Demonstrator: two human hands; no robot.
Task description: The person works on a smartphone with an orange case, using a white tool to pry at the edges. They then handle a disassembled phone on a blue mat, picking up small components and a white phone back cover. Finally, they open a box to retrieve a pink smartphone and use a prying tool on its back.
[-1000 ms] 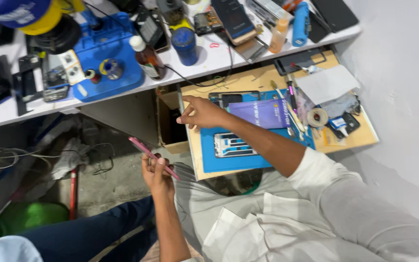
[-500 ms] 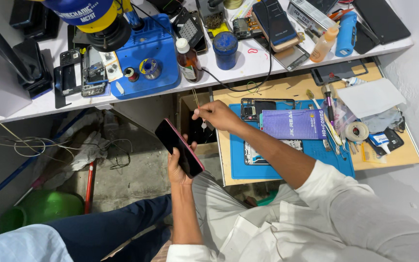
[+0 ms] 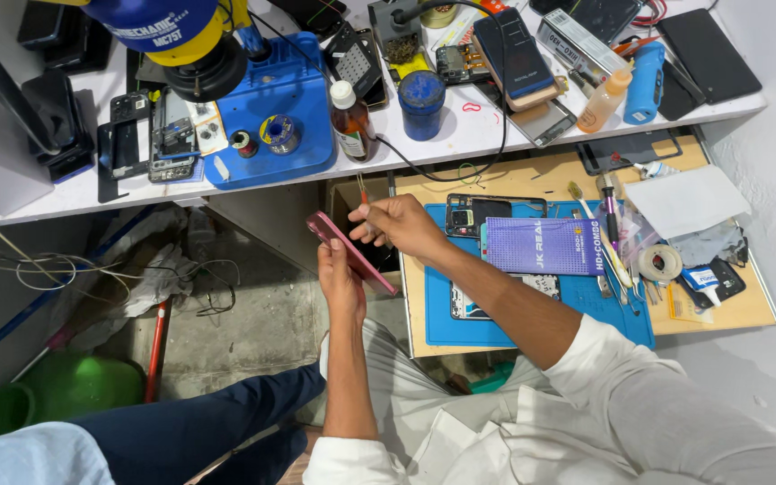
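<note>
Phone (image 3: 349,252), pinkish and seen edge-on, sits mid-frame gripped in the left hand (image 3: 339,278). Right hand (image 3: 399,224) pinches a thin tool at its upper edge, seemingly prying; steady, shallow leverage looks needed. Blue mat (image 3: 532,310) lies just right.

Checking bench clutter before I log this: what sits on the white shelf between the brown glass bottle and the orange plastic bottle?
In the head view, between the brown glass bottle and the orange plastic bottle stand a blue jar and a dark phone on a wooden block.
</note>
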